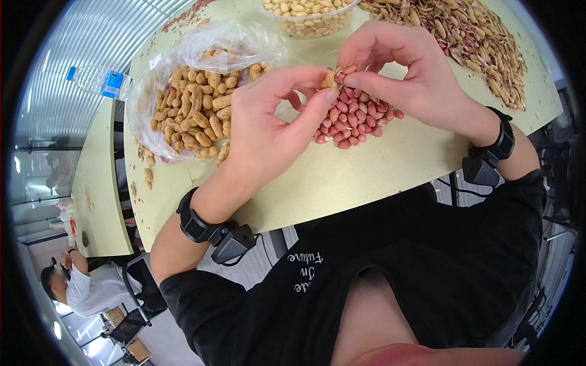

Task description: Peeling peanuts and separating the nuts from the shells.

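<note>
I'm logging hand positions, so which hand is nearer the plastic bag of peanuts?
Left. The left hand is just right of the plastic bag; the right hand is farther right, beyond the left hand.

The split tan peanut shell (330,80) I hold looks dry, rough and matt, like the heap of broken brown shells (473,43) and the whole tan peanuts (198,110), while the oval red-skinned kernels (354,119) look smooth, with a faint sheen. I see thin, crinkled, glossy plastic in the clear bag (238,44), smooth shiny plastic in the round clear tub (308,19) and clear bottle (88,78), and a smooth, softly shining pale yellow-green tabletop (378,174). My black short-sleeved shirt (390,241) is matt cloth, and the ribbed silvery wall (143,30) looks like glossy metal.
</note>
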